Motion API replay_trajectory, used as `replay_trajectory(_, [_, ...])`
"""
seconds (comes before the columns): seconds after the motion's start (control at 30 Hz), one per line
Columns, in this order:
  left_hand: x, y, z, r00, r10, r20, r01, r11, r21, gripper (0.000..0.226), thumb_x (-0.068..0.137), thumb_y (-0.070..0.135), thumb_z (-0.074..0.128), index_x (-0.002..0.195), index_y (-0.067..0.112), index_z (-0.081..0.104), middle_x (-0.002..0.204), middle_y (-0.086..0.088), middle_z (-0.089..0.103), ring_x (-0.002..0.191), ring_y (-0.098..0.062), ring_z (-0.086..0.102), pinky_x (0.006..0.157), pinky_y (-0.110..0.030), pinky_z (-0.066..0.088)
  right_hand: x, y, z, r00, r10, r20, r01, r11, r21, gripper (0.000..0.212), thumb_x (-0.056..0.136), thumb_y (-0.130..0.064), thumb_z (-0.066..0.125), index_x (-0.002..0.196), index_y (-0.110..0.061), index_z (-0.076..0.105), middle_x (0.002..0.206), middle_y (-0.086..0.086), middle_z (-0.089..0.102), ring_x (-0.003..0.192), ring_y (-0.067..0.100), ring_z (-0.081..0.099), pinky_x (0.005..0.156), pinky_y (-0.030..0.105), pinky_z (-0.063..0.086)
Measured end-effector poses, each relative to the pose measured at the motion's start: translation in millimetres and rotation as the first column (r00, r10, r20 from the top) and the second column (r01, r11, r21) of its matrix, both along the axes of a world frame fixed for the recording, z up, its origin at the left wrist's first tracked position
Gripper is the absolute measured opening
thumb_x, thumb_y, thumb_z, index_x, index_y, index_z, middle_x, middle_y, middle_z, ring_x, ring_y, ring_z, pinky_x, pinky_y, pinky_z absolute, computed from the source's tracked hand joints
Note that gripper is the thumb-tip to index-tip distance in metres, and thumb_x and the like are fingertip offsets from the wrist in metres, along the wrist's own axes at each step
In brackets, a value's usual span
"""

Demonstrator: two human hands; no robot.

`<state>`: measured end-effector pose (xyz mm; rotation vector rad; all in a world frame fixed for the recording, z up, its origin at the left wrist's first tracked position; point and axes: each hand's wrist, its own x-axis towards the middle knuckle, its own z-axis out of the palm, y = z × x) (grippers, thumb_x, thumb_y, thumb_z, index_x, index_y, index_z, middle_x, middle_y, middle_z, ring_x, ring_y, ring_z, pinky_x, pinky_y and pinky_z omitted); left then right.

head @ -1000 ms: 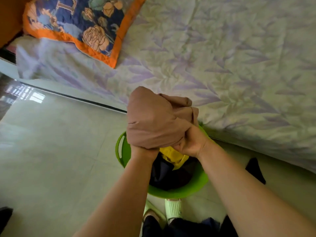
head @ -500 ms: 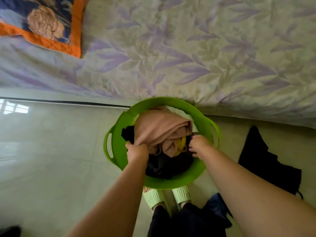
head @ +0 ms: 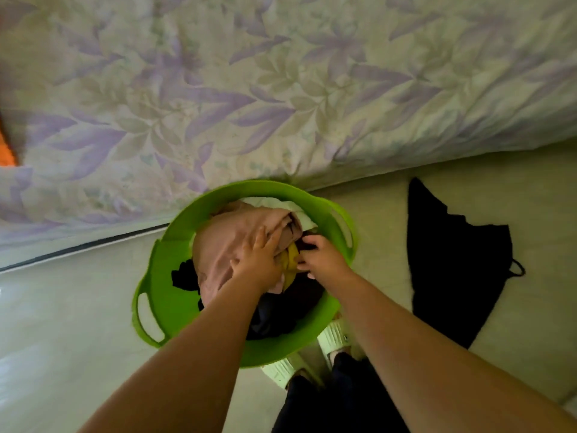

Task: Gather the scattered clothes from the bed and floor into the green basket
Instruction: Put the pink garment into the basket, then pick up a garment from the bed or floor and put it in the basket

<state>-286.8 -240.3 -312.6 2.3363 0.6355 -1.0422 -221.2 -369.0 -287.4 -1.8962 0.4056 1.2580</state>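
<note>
left hand (head: 257, 265) flat, fingers spread, pressing the pink garment (head: 231, 242) into the green basket (head: 175, 303) — right hand (head: 321, 259) beside it pinches dark cloth (head: 307, 240); tuck edges in, press evenly.

Basket (head: 175, 304) on floor (head: 62, 323), near side of bed (head: 281, 89); clothes (head: 231, 242) inside (both hands on them); garment (head: 452, 264) right.

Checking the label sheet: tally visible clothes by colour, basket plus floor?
Pink: 1, pink garment in the green basket
Yellow: 1, yellow garment in the basket
White: 1, white cloth in the basket
Black or dark: at least 2, dark clothes in the basket, black garment on the floor
Total: 5
</note>
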Motion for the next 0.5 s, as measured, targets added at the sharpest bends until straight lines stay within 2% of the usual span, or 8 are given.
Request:
replay_trajectory(0.07, [16.3, -11.2, -1.1, 0.988, -0.107, -0.110, 0.109, 0.994, 0.017, 0.069, 0.092, 0.034, 0.049, 0.153, 0.030, 0.017, 0.162, -0.004, 0.007, 0.148, -0.032, 0.010, 0.119, -0.053, 0.015, 8.6, -22.3, 1.6, 0.993, -0.102, -0.057, 0.107, 0.990, 0.095, 0.025, 0.092, -0.006, 0.049, 0.113, -0.019, 0.053, 0.098, 0.012, 0.066, 0.072, 0.019, 0.064, 0.056, 0.018, 0.039])
replay_trajectory(0.1, [24.7, -18.6, 3.3, 0.987, -0.050, -0.153, 0.052, 0.999, 0.009, 0.063, 0.093, 0.030, 0.051, 0.151, 0.025, 0.027, 0.160, -0.008, 0.017, 0.145, -0.033, 0.021, 0.118, -0.048, 0.020, 13.5, -33.3, 2.5, 0.990, -0.129, -0.063, 0.136, 0.982, 0.131, 0.024, 0.094, -0.005, 0.047, 0.114, -0.017, 0.054, 0.090, 0.011, 0.066, 0.066, 0.015, 0.063, 0.054, 0.017, 0.039])
replay_trajectory(0.13, [32.2, -23.2, 5.8, 0.984, 0.089, -0.153, -0.088, 0.996, 0.013, 0.054, 0.093, 0.028, 0.052, 0.145, 0.019, 0.040, 0.153, -0.012, 0.033, 0.139, -0.035, 0.034, 0.114, -0.045, 0.030, 17.4, -42.8, 3.9, 0.987, -0.150, -0.064, 0.158, 0.974, 0.161, 0.024, 0.096, -0.004, 0.046, 0.116, -0.013, 0.055, 0.083, 0.010, 0.065, 0.059, 0.010, 0.063, 0.051, 0.016, 0.040])
replay_trajectory(0.2, [53.2, -41.9, 11.8, 0.929, 0.369, 0.034, -0.370, 0.928, 0.033, 0.035, 0.093, 0.025, 0.050, 0.124, 0.013, 0.060, 0.128, -0.014, 0.060, 0.116, -0.034, 0.057, 0.097, -0.041, 0.048, 24.2, -72.5, 2.9, 0.975, -0.218, -0.040, 0.222, 0.959, 0.176, 0.024, 0.095, -0.001, 0.046, 0.115, -0.008, 0.058, 0.077, 0.006, 0.064, 0.048, 0.000, 0.061, 0.044, 0.009, 0.041])
replay_trajectory(0.27, [67.7, -58.7, 19.2, 0.849, 0.453, 0.271, -0.490, 0.867, 0.087, 0.024, 0.089, 0.017, 0.050, 0.110, 0.016, 0.062, 0.115, -0.013, 0.064, 0.107, -0.034, 0.057, 0.091, -0.040, 0.047, 26.7, -89.6, 5.2, 0.962, -0.271, 0.004, 0.267, 0.949, 0.170, 0.019, 0.092, 0.000, 0.050, 0.103, -0.012, 0.060, 0.082, 0.006, 0.065, 0.048, -0.003, 0.060, 0.045, 0.007, 0.040])
replay_trajectory(0.3, [82.7, -82.6, 27.5, 0.857, 0.389, 0.337, -0.444, 0.890, 0.102, 0.025, 0.086, 0.013, 0.049, 0.108, 0.017, 0.061, 0.114, -0.013, 0.061, 0.108, -0.034, 0.053, 0.093, -0.040, 0.043, 33.2, -111.0, 8.9, 0.942, -0.337, 0.010, 0.330, 0.928, 0.170, 0.018, 0.091, 0.000, 0.051, 0.095, -0.015, 0.061, 0.088, 0.009, 0.065, 0.052, 0.000, 0.061, 0.048, 0.009, 0.041])
replay_trajectory(0.4, [107.0, -143.3, 44.6, 0.869, 0.267, 0.416, -0.342, 0.933, 0.114, 0.029, 0.082, 0.010, 0.049, 0.107, 0.018, 0.061, 0.118, -0.010, 0.056, 0.114, -0.032, 0.044, 0.094, -0.038, 0.035, 42.2, -155.7, 11.8, 0.912, -0.409, 0.025, 0.401, 0.903, 0.156, 0.027, 0.090, -0.003, 0.049, 0.084, -0.028, 0.060, 0.107, 0.012, 0.067, 0.067, 0.010, 0.062, 0.062, 0.019, 0.045])
replay_trajectory(0.5, [126.8, -192.0, 44.8, 0.855, 0.316, 0.411, -0.367, 0.929, 0.049, 0.031, 0.080, 0.008, 0.049, 0.106, 0.020, 0.062, 0.121, -0.009, 0.054, 0.116, -0.030, 0.043, 0.093, -0.035, 0.037, 56.4, -193.5, 9.4, 0.884, -0.465, 0.045, 0.454, 0.878, 0.151, 0.027, 0.090, -0.003, 0.049, 0.086, -0.027, 0.060, 0.114, 0.014, 0.067, 0.069, 0.011, 0.062, 0.066, 0.021, 0.045])
